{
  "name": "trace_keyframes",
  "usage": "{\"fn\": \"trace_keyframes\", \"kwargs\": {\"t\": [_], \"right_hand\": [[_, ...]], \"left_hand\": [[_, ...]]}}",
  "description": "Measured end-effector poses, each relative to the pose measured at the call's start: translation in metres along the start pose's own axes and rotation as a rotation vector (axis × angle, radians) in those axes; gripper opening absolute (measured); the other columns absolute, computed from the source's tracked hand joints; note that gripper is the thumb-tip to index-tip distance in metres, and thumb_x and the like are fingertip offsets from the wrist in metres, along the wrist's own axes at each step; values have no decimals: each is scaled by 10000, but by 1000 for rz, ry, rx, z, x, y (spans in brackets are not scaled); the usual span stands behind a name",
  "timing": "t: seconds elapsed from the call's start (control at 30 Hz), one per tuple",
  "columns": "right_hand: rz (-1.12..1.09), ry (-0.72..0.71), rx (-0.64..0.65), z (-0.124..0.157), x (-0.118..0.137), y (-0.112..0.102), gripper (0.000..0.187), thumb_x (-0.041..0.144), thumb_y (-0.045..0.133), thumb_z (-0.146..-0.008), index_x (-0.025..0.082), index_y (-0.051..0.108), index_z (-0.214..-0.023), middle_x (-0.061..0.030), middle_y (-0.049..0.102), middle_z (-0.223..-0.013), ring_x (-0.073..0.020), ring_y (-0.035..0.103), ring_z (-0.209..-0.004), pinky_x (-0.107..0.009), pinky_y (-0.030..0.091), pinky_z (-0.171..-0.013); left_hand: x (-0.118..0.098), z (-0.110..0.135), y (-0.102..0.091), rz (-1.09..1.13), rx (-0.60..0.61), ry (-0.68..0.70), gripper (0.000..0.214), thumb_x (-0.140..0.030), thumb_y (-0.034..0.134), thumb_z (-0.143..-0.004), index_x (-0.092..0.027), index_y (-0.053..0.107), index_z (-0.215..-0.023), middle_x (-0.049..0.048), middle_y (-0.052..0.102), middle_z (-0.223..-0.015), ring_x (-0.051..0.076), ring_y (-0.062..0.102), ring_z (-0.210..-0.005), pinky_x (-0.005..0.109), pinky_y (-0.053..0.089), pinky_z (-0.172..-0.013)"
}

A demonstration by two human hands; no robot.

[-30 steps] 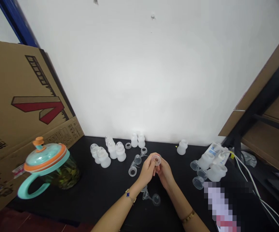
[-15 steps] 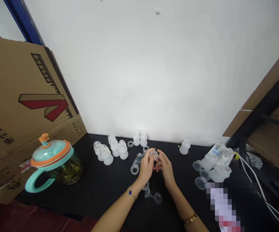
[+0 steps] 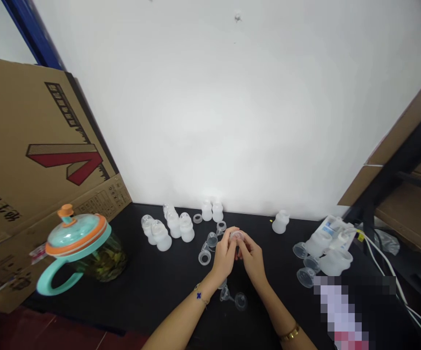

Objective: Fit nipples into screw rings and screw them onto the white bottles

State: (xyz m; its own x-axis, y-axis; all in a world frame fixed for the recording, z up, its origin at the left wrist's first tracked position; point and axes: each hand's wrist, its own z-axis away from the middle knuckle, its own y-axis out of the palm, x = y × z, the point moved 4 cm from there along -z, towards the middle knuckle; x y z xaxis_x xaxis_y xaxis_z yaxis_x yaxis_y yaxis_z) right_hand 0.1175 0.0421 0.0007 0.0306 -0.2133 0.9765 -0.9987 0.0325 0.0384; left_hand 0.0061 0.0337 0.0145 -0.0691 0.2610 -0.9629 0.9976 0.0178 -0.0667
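Above the middle of the black table, my left hand and my right hand meet around a translucent bottle ring. Both hands are closed on it, thumbs pressing at its near side; whether a nipple sits inside I cannot tell. Left of my hands lie loose rings, one a white bottle ring, and a clear nipple. Nearer me, below my wrists, is a clear funnel-shaped nipple beside a clear round cap. My left forearm partly covers another clear piece.
Several capped baby bottles stand at the left, with two open bottles by the wall and another bottle farther right. A teal-handled jug stands left. Clear domes, bottles and white cables crowd the right.
My right hand has closed in, its fingers and thumb now on the ring beside my left hand's. The ring has tilted and is more covered. The whole view has shifted slightly.
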Motion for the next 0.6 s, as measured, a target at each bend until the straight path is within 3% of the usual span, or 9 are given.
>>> {"fn": "trace_keyframes", "kwargs": {"t": [0.27, 0.47, 0.6], "right_hand": [[40, -14, -33, 3, 2, 0, 394, 490, 662, -852, 225, 738, -1133, -17, 685, -699, -159, 529, -520, -253, 414, -482], [239, -71, -63, 5, 4, -2, 373, 468, 606, -890, 237, 733, -1153, -27, 720, -751, -180, 585, -571, -264, 433, -549], [294, -92, -82, 5, 5, -3, 341, 439, 595, -893, 261, 729, -1151, -39, 755, -850, -212, 651, -662, -277, 464, -612]], "left_hand": [[1, 2, 0, -51, -13, 11, 386, -464, 400, -1005, -208, 552, -1251, -17, 582, -657, 140, 530, -518, 237, 430, -518], [-3, 2, -3, -254, -49, 78, 315, -361, 384, -1014, -243, 587, -1224, 54, 721, -941, 198, 666, -753, 288, 485, -711], [-1, 3, -4, -298, -40, 80, 336, -336, 403, -1003, -255, 579, -1278, 62, 746, -1010, 228, 697, -807, 314, 493, -769]]}}
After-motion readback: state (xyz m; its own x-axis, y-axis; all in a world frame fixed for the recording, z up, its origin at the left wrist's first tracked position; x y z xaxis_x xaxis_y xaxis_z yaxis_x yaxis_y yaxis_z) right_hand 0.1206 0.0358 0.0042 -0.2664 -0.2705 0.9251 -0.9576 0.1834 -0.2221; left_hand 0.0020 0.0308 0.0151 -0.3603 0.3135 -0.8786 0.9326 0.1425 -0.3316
